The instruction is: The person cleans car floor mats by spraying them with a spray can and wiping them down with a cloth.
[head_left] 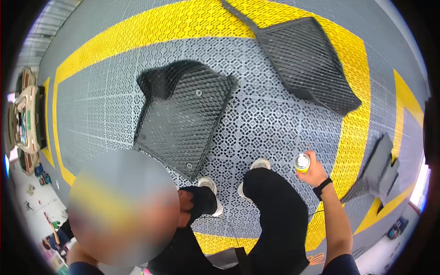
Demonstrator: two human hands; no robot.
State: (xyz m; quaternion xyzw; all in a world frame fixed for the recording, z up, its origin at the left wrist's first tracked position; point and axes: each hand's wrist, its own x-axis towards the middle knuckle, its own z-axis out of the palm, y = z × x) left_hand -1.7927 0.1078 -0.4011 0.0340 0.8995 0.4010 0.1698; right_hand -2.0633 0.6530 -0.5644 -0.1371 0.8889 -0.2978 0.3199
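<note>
My right hand is wrapped around a spray can with a white top and a yellow-green band, held above the floor tiles near the yellow stripe. Only part of my left hand shows, beside my dark trouser leg; a blurred round patch covers the rest, and its grip cannot be made out. In front of my feet lies a black quilted car floor mat with raised edges and round fasteners. Farther off to the right rests a second black quilted mat, with a long strip extending from its upper corner.
Another dark mat lies at the right, across a yellow stripe. Grey grid tiles with yellow borders make up the floor. At far left stands a car with open doors, and another person is below it in view.
</note>
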